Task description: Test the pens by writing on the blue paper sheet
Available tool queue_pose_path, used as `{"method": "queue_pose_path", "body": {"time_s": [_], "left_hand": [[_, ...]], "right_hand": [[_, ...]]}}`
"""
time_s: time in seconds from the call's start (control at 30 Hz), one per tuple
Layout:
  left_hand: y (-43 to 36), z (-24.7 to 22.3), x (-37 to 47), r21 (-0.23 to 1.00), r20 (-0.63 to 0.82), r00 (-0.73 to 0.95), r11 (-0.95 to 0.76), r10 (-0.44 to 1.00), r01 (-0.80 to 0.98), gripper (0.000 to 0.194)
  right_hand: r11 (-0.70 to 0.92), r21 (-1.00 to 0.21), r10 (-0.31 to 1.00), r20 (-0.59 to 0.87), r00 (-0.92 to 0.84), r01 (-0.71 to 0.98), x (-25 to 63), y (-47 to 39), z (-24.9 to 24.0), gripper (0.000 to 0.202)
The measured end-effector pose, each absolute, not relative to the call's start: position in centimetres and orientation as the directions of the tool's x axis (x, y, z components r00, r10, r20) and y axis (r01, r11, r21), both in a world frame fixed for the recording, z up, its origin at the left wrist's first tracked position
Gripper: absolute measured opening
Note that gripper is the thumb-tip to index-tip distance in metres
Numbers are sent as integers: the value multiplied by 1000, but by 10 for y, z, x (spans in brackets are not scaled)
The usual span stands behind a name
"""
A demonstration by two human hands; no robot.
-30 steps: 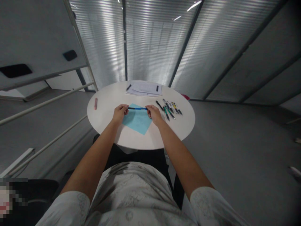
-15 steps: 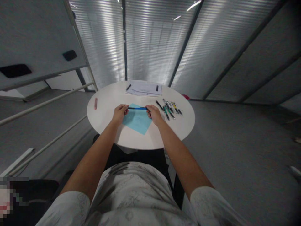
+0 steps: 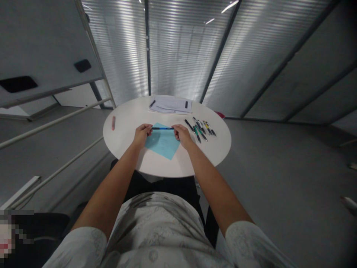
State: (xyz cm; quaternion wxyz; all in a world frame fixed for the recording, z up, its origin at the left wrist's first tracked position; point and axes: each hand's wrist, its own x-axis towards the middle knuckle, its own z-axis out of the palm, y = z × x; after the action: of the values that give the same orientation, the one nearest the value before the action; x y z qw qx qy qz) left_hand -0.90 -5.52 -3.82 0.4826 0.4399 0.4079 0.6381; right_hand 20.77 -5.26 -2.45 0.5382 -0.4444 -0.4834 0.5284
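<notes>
A blue and black pen (image 3: 163, 128) is stretched level between my two hands, above a light blue sheet (image 3: 164, 144). My left hand (image 3: 143, 134) pinches its black left end. At the other end, my right hand (image 3: 182, 134) has its fingers closed on the pen. The sheet lies at an angle on the round white table (image 3: 126, 111), its upper part beneath the pen. Several pens (image 3: 201, 127), some black, some green or yellow, lie loosely grouped to the right of my right hand.
A stack of papers (image 3: 171, 105) with a dark pen on it sits at the table's far edge. A pinkish stick-like object (image 3: 113, 123) lies near the left edge. White rails (image 3: 55, 123) run along the left; blinds stand behind the table.
The pen has turned slightly about its length between my fingers, so its blue side shows a darker marking. Both hands hold their places.
</notes>
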Motion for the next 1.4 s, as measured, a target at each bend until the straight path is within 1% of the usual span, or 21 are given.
{"method": "queue_pose_path", "body": {"time_s": [0.4,0.6,0.73,0.87,0.93,1.0,1.13,1.23,1.4], "left_hand": [[-54,-39,-8,947,180,-157,-214,971,-239,16],[-60,-31,-4,956,158,-175,-195,972,-219,16],[-60,-31,-5,958,161,-178,-197,971,-209,15],[-58,-34,-6,953,170,-172,-206,970,-223,12],[-57,-35,-7,949,180,-167,-216,969,-231,13],[-57,-36,-8,948,192,-157,-224,969,-226,15],[-57,-37,-9,953,205,-149,-232,967,-194,17],[-58,-37,-9,959,212,-158,-237,964,-156,16],[-61,-34,-7,969,215,-162,-231,963,-86,20]], "right_hand": [[25,-990,999,29,-21,-141,207,-55,-21,10],[24,-992,1000,26,-11,-124,207,-53,-22,13],[31,-992,999,32,-6,-124,208,-51,-25,16],[41,-991,999,43,-9,-126,208,-49,-26,12],[39,-991,999,41,-9,-127,208,-50,-26,11],[42,-991,999,43,-9,-123,208,-51,-25,14],[56,-992,998,57,-7,-110,207,-53,-25,24],[65,-993,998,67,-15,-104,208,-52,-26,23],[60,-993,997,64,-32,-98,209,-51,-26,21]]}}
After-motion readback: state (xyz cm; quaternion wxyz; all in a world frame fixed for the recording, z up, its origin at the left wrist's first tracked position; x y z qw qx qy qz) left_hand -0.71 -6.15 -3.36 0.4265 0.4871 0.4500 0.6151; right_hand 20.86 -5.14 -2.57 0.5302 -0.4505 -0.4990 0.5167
